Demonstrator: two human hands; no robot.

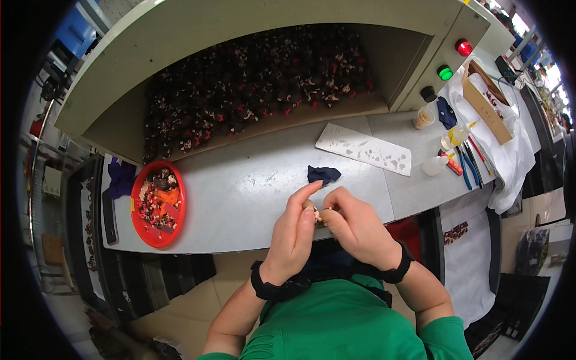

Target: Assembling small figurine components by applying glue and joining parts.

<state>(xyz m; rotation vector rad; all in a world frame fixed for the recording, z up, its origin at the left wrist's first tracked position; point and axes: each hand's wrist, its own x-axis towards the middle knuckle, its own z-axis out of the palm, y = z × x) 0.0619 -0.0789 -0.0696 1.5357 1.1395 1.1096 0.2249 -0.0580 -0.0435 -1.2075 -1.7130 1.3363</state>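
Close together over the table's front edge, both my hands pinch one small pale and dark piece [317,216], perhaps a little figure; my fingers cover most of it. My left hand [295,225] has its thumb and fingers closed on the piece's left side. From the right, my right hand [359,227] grips it between thumb and bent forefinger. Just beyond my fingertips a crumpled dark blue cloth [324,174] lies on the grey tabletop [252,198]. Black bands circle both wrists.
Many small dark, red and white pieces [258,84] fill the large cabinet opening behind. At left stands a red basin [182,210] of mixed small parts. A white spotted board [363,149], squeeze bottles [454,137], pliers [468,167] and an open cardboard box [489,111] lie to the right.
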